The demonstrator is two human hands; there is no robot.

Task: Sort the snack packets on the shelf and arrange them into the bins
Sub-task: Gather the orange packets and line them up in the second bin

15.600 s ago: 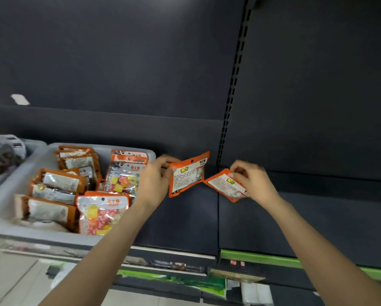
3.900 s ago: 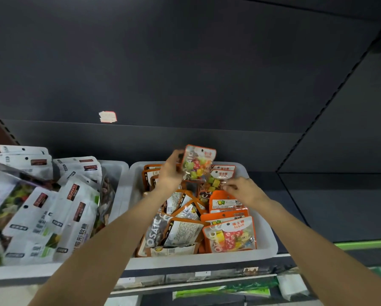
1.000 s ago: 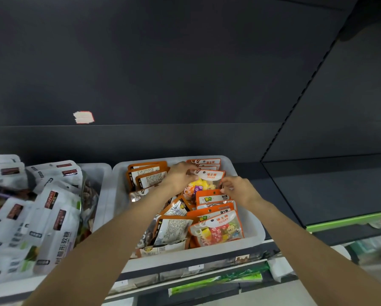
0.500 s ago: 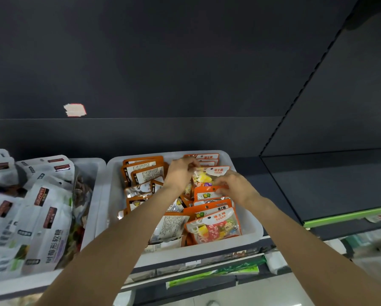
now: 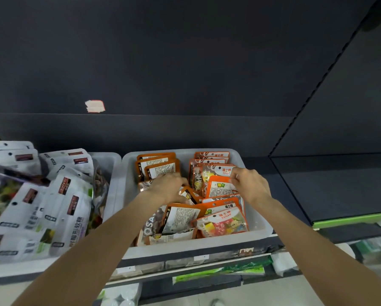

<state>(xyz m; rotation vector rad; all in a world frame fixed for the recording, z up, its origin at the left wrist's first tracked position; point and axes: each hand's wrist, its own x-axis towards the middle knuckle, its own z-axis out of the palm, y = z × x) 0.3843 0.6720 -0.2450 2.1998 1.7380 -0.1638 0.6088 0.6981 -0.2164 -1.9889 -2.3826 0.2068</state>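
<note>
- Packets are being squared up inside the grey bin (image 5: 258, 226), which sits on the shelf (image 5: 339, 191) beside a second bin (image 5: 110, 164).
- An orange packet (image 5: 218, 188) is pinched at its top edge by the right hand (image 5: 249, 184), thumb and fingers curled on it; it stands upright in the right-hand row, just in front of a candy packet (image 5: 216, 173).
- The left hand (image 5: 167, 187) is laid over the middle of the bin, fingers bent down among the packets; whether anything is actually gripped there cannot be told, since the fingertips are hidden.
- Sorting is judged to be well along: the rear packets are stood in two neat rows, label side on the left, front side on the right.
- The front left of the bin is judged unfinished: a brown packet (image 5: 150, 221) and a label-side packet (image 5: 178, 217) are leaning across each other, and a small one (image 5: 188, 194) is tilted between the hands.
- At the front right a candy pack (image 5: 222, 224) is stood facing out, which looks settled.
- The second bin is heaped with white bags (image 5: 41, 208), loosely piled and spilling over the rim; it is judged still to need arranging.
- No loose packets are seen on the bare shelf to the right, so what is left appears to be tidying within the bins.
</note>
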